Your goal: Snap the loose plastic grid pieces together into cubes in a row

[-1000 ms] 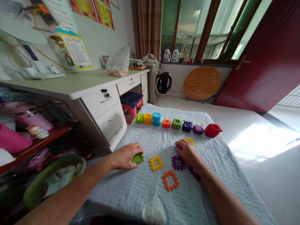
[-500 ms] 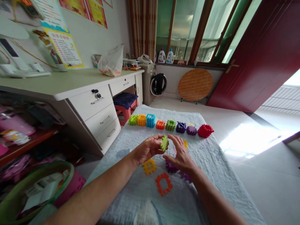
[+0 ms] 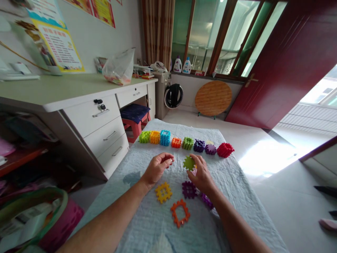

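Observation:
My right hand (image 3: 202, 171) grips a lime-green notched puzzle tile (image 3: 189, 163) by its right edge, thumb below and fingers above, holding it over the cloth. To its left, my left hand (image 3: 158, 168) is curled closed, thumb against the fingers, with nothing showing in it. Below the hands lie a yellow tile (image 3: 163, 192) with a window cut-out, an orange tile frame (image 3: 180, 213) and a purple windowed tile (image 3: 189, 189). Another purple tile (image 3: 206, 200) is partly hidden by my right wrist. A bit of pink and yellow shows behind my right fingers.
Along the cloth-covered table's (image 3: 147, 228) far side runs a row of assembled cubes, including a blue cube (image 3: 165, 137) and a red block (image 3: 225, 150). A desk (image 3: 86, 86) and a padded stool (image 3: 135, 113) stand left; a bin (image 3: 60, 218) is at lower left.
The lime-green tile has passed from my left hand to my right. My hands have moved apart, and the tile now faces me more fully. The camera view has shifted slightly.

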Demonstrator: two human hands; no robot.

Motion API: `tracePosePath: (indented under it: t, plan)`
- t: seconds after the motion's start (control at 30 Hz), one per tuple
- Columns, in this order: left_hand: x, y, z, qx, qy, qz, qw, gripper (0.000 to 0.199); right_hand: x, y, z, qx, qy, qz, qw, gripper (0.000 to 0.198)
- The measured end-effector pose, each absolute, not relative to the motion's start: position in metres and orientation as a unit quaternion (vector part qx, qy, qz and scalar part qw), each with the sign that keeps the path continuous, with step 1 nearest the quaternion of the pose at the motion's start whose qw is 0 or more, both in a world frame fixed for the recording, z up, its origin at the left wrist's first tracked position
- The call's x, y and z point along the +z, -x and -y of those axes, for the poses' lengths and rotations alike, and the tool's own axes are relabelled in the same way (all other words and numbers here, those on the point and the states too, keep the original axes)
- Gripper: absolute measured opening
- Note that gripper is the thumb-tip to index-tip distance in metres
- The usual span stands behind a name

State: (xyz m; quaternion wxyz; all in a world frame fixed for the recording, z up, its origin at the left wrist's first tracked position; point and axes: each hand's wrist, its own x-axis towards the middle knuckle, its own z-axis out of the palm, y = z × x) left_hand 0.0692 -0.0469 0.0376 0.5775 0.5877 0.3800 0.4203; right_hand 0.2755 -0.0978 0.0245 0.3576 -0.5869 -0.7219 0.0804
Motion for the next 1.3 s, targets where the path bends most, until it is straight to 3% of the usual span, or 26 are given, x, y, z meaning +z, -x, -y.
tracePosePath:
  t: [0.2, 0.4, 0.63, 0.8, 1.03, 1.13, 1.23, 1.3]
  plan:
    - [0.018, -0.058, 0.030, 0.443, -0.617, -0.452, 0.469, 0.017, 0.045, -0.299, 0.059, 0.034, 0.644, 0.722, 0.252, 0.056]
    - [0.020, -0.062, 0.034, 0.423, -0.629, -0.471, 0.452, 0.016, 0.076, -0.313, -0.005, 0.000, 0.687, 0.707, 0.169, 0.055]
    - [0.022, -0.062, 0.038, 0.416, -0.629, -0.469, 0.460, 0.018, 0.073, -0.317, -0.040, 0.023, 0.687, 0.723, 0.073, 0.058]
    - [0.022, -0.063, 0.039, 0.410, -0.636, -0.469, 0.456, 0.019, 0.064, -0.314, -0.041, 0.028, 0.691, 0.719, 0.067, 0.061]
    - [0.022, -0.064, 0.041, 0.408, -0.639, -0.468, 0.453, 0.018, 0.060, -0.307, -0.045, 0.031, 0.702, 0.707, 0.081, 0.051]
    - [0.022, -0.063, 0.039, 0.412, -0.641, -0.464, 0.452, 0.018, 0.062, -0.305, -0.045, 0.029, 0.705, 0.703, 0.088, 0.058]
    - [0.022, -0.061, 0.037, 0.416, -0.639, -0.463, 0.451, 0.018, 0.065, -0.308, -0.034, 0.006, 0.702, 0.700, 0.133, 0.069]
    - [0.021, -0.060, 0.035, 0.418, -0.635, -0.467, 0.452, 0.017, 0.067, -0.312, -0.018, -0.011, 0.679, 0.711, 0.182, 0.066]
